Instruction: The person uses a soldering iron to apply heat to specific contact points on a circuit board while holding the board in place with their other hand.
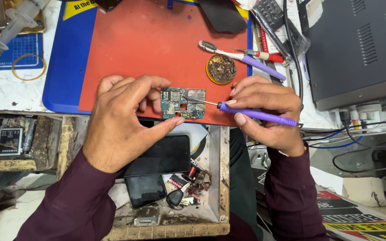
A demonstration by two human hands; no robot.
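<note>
Left hand (121,120) pinches the circuit board (183,103) on the red mat (148,49); right hand (264,111) grips a purple screwdriver (255,114) touching the board.

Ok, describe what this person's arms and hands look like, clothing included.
Both arms wear long dark maroon fabric sleeves that end at the wrists. The left hand and right hand are bare: no gloves, and no rings or watch in view. The fingernails are short and unpainted.

Toothbrush (222,51), round flux tin (221,69), black phone (162,156) in drawer.
</note>
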